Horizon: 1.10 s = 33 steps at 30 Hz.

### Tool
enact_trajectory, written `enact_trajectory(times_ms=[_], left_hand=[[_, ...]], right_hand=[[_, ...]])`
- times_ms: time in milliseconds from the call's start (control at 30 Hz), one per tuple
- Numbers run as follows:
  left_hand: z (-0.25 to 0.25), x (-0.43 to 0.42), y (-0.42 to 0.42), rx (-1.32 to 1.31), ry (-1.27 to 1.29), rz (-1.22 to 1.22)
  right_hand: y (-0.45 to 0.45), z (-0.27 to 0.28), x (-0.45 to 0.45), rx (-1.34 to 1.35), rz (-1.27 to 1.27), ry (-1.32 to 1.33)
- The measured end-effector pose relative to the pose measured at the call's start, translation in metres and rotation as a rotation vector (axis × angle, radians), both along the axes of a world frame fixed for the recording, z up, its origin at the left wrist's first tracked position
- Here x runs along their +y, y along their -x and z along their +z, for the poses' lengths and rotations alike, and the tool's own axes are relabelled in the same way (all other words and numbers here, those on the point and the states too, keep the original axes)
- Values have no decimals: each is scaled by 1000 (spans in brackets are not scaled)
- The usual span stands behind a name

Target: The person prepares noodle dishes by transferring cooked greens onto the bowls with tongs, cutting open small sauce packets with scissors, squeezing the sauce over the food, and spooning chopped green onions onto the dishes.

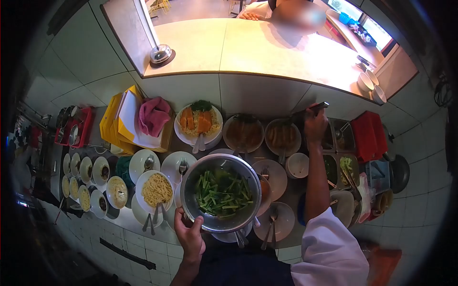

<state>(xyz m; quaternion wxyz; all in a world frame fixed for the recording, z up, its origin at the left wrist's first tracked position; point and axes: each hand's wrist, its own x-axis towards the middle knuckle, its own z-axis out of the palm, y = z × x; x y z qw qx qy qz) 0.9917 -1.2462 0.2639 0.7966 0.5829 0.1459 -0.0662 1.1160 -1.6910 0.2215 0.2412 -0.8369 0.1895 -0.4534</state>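
Note:
My left hand (pixel 191 233) grips the rim of a steel mixing bowl (pixel 191 212), thumb on top. Cut green leafy vegetables (pixel 223 193) lie inside it. My right hand (pixel 316 125) is stretched forward, closed around a long dark utensil (pixel 324 105) whose exact kind I cannot make out. Its far part reaches left over a bowl of brown food (pixel 283 136). Another bowl of brown food (pixel 243 133) sits beside that one. To their left stands a plate of noodles (pixel 199 125) topped with sliced orange-brown meat and greens, with cutlery on its rim.
Plated noodles (pixel 154 189) and plates with cutlery (pixel 274 224) surround the steel bowl. Several small bowls (pixel 99 204) line the left side. Metal food trays (pixel 346 169) and a red container (pixel 369 136) stand right. Beyond the serving ledge (pixel 200 47), holding a bell (pixel 162 55), is another person.

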Motion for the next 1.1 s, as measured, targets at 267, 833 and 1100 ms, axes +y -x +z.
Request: enact_trajectory(times_ms=[267,833,1100], left_hand=[[-4,2,3,-6,-5,14],[-9,-3,-1,70,-16,91],[-2,-7,-8,30,96,-38]], right_hand=[[1,6,5,-27,14,-43],[37,90,71,-327,205,-174],[111,135,191,-167,832,-755]])
